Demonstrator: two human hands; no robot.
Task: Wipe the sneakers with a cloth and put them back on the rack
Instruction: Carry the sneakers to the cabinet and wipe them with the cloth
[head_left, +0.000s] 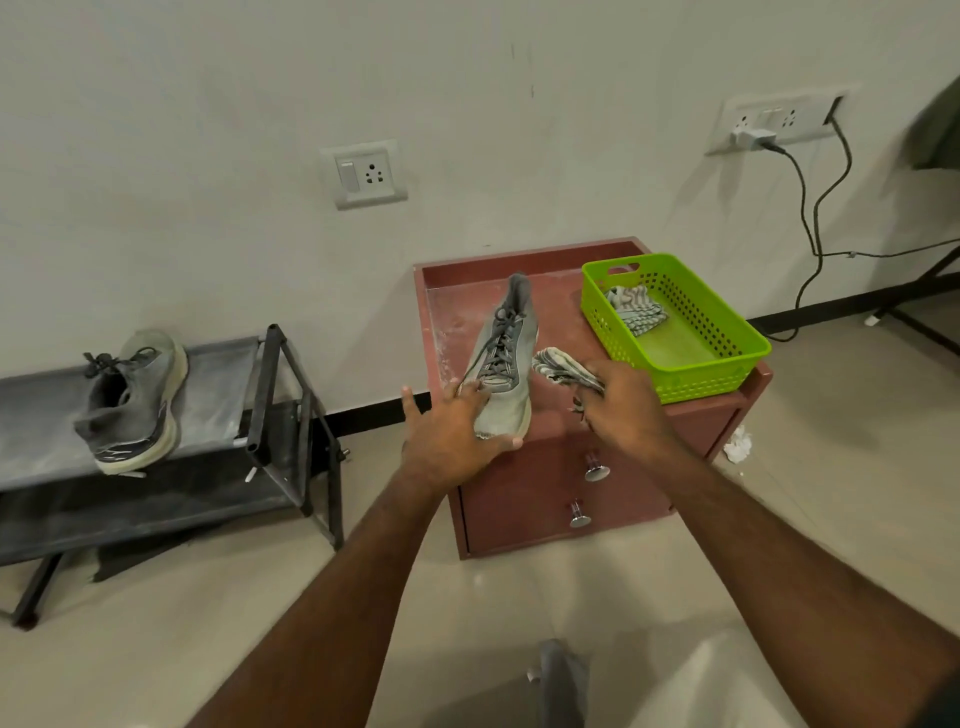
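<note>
Midpoint: your left grip (457, 426) clasps one sneaker (501, 358) over the counter (691, 426), right grip (621, 402) beside it bunching the cloth (563, 369); wiping remains, second sneaker (132, 400) already racked.

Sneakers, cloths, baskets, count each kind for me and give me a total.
Sneakers: 2, one on the rack, one in the left hand
Cloths: 2, one in the right hand, one in the basket
Baskets: 1, green
Total: 5
</note>
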